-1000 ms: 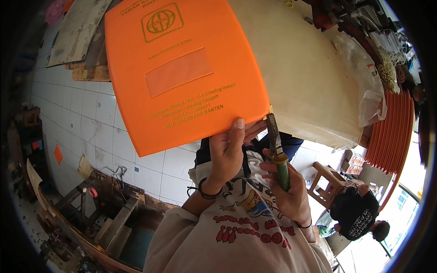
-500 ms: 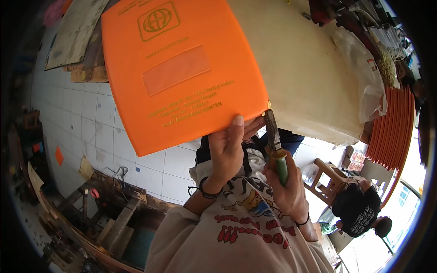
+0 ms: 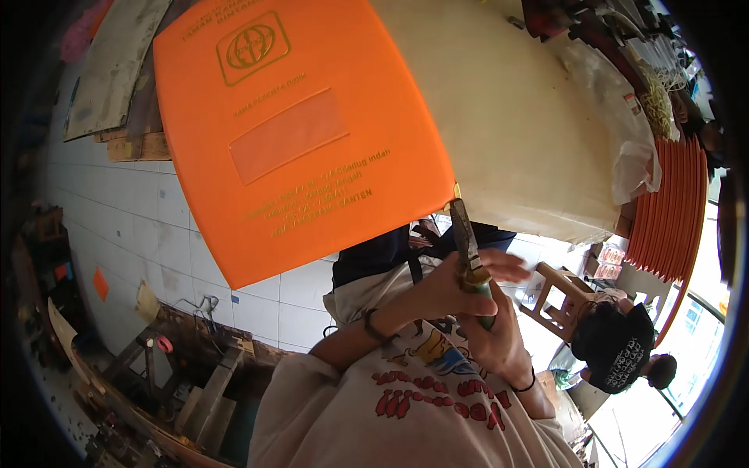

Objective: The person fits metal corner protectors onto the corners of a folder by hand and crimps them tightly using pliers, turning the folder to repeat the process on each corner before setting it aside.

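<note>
- Right hand [image 3: 503,339] is gripping a green-handled knife [image 3: 466,240] – its blade pointing away toward an orange gold-lettered cover [image 3: 300,148].
- Left hand [image 3: 441,287] is crossing to the knife's handle, fingers stretching rightward; whether it is gripping, I cannot tell.
- That cover is lying ahead and to the left, its near right corner meeting the blade tip – contact unclear.
- Orange stacked sheets [image 3: 668,214] are standing at right; a person [image 3: 614,343] in black is staying beside a brown stool [image 3: 555,300].
</note>
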A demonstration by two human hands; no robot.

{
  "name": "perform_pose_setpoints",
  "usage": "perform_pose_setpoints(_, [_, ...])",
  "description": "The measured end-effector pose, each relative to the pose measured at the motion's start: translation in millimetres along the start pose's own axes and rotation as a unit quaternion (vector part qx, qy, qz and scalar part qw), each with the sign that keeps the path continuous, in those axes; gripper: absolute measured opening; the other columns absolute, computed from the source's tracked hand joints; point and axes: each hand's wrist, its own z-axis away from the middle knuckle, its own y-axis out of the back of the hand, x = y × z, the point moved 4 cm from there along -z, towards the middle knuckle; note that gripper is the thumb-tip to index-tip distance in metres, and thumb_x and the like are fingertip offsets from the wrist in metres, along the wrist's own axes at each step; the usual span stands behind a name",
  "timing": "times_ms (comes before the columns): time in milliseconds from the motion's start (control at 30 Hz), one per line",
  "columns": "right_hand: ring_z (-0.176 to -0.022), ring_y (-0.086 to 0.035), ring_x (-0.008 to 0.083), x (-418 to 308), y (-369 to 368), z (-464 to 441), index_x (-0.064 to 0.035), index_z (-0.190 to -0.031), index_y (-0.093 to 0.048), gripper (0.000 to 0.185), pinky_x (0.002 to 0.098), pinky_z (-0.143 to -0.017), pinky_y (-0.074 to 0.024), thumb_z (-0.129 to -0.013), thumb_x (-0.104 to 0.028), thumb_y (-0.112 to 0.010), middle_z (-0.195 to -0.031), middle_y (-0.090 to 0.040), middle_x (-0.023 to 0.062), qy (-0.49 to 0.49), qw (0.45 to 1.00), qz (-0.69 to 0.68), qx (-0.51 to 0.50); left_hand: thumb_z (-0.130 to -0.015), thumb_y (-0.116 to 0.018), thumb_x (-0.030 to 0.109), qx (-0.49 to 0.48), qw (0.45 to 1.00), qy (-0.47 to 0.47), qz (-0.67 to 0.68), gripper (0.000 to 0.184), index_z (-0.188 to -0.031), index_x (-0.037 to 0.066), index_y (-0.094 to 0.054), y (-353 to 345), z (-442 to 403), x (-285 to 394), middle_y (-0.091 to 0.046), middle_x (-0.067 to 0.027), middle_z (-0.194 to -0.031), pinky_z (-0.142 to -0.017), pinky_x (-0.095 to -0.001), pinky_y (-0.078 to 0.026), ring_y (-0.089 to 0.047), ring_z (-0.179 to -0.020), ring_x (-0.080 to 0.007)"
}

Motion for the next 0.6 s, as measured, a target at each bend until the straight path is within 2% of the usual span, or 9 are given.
perform_pose_setpoints(67, [-0.095,-0.064,0.0412,2,0,0,0.0026,-0.128,-0.046,0.048,0.0434,-0.08,-0.0501,-0.081,0.0,-0.055,-0.102,-0.062,0.0258,-0.03,0.999,0.015,-0.001,-0.076,-0.079,0.016,-0.105,0.988,0.031,0.113,0.058,-0.125,-0.003,-0.056,0,-10,-7,-0.059,-0.0227,-0.127,-0.107,-0.0448,-0.04,-0.053,-0.126,-0.032])
perform_pose_setpoints(100, [-0.103,-0.062,0.0406,1,1,-1,0.0025,-0.132,-0.044,0.053,0.044,-0.085,-0.049,-0.081,-0.001,-0.055,-0.111,-0.06,0.0258,-0.029,0.999,0.029,0.005,-0.077,-0.08,0.022,-0.095,0.984,0.051,0.14,0.041,-0.108,-0.001,-0.066,-3,-11,-1,-0.066,-0.0215,-0.115,-0.107,-0.0475,-0.039,-0.06,-0.115,-0.0335])
perform_pose_setpoints(200, [-0.118,-0.055,0.0392,7,-2,5,0.0023,-0.136,-0.042,0.058,0.0449,-0.096,-0.0448,-0.081,-0.002,-0.058,-0.129,-0.051,0.0239,-0.038,0.995,0.087,-0.006,-0.079,-0.079,0.023,-0.225,0.952,-0.104,0.179,0.026,-0.085,0.0,-0.067,0,-32,-8,-0.072,-0.0174,-0.09,-0.099,-0.0522,-0.045,-0.068,-0.096,-0.0342])
perform_pose_setpoints(267, [-0.121,-0.053,0.0384,13,-2,4,0.0021,-0.136,-0.042,0.058,0.0447,-0.098,-0.0438,-0.081,-0.004,-0.059,-0.132,-0.05,0.0224,-0.031,0.994,0.101,-0.009,-0.081,-0.077,0.022,-0.223,0.946,-0.101,0.212,0.026,-0.073,0.002,-0.062,-1,-35,-9,-0.069,-0.0138,-0.075,-0.09,-0.0528,-0.049,-0.067,-0.08,-0.0331])
perform_pose_setpoints(333, [-0.119,-0.054,0.0376,18,-3,1,0.0018,-0.135,-0.043,0.057,0.044,-0.097,-0.0448,-0.082,-0.007,-0.06,-0.129,-0.052,0.0214,-0.015,0.996,0.084,0.0,-0.081,-0.075,0.02,-0.2,0.949,-0.093,0.227,0.028,-0.067,0.003,-0.058,-3,-34,-8,-0.066,-0.0113,-0.065,-0.081,-0.0517,-0.051,-0.065,-0.069,-0.0313])
perform_pose_setpoints(400, [-0.109,-0.057,0.0292,29,-4,1,0.0021,-0.133,-0.045,0.054,0.0388,-0.092,-0.0472,-0.082,-0.008,-0.06,-0.117,-0.056,0.0173,-0.005,0.994,0.103,0.024,-0.081,-0.073,0.018,-0.156,0.96,-0.08,0.217,0.028,-0.064,0.004,-0.056,-3,-31,-8,-0.063,-0.0098,-0.06,-0.073,-0.0489,-0.051,-0.062,-0.063,-0.0289])
perform_pose_setpoints(467, [-0.102,-0.059,0.0251,26,-6,0,0.0025,-0.13,-0.048,0.052,0.0364,-0.087,-0.049,-0.081,-0.008,-0.06,-0.108,-0.058,0.015,0.034,0.992,0.11,0.056,-0.081,-0.072,0.017,-0.142,0.965,-0.079,0.206,0.027,-0.063,0.004,-0.056,-1,-29,-8,-0.063,-0.0091,-0.058,-0.071,-0.0466,-0.05,-0.06,-0.06,-0.0278])
perform_pose_setpoints(533, [-0.097,-0.061,0.0253,10,-5,-6,0.0032,-0.126,-0.05,0.048,0.0367,-0.081,-0.0503,-0.08,-0.007,-0.06,-0.101,-0.06,0.0144,0.102,0.984,0.11,0.101,-0.081,-0.071,0.016,-0.132,0.969,-0.071,0.196,0.027,-0.062,0.004,-0.055,-1,-29,-8,-0.062,-0.0087,-0.057,-0.07,-0.0452,-0.05,-0.059,-0.059,-0.027])
perform_pose_setpoints(600, [-0.093,-0.062,0.0262,16,-4,-7,0.0036,-0.124,-0.05,0.047,0.0367,-0.078,-0.0504,-0.079,-0.007,-0.06,-0.098,-0.06,0.0147,0.067,0.991,0.09,0.073,-0.081,-0.07,0.015,-0.121,0.973,-0.058,0.186,0.027,-0.061,0.004,-0.055,1,-28,-7,-0.062,-0.0085,-0.056,-0.07,-0.0445,-0.05,-0.059,-0.058,-0.0265])
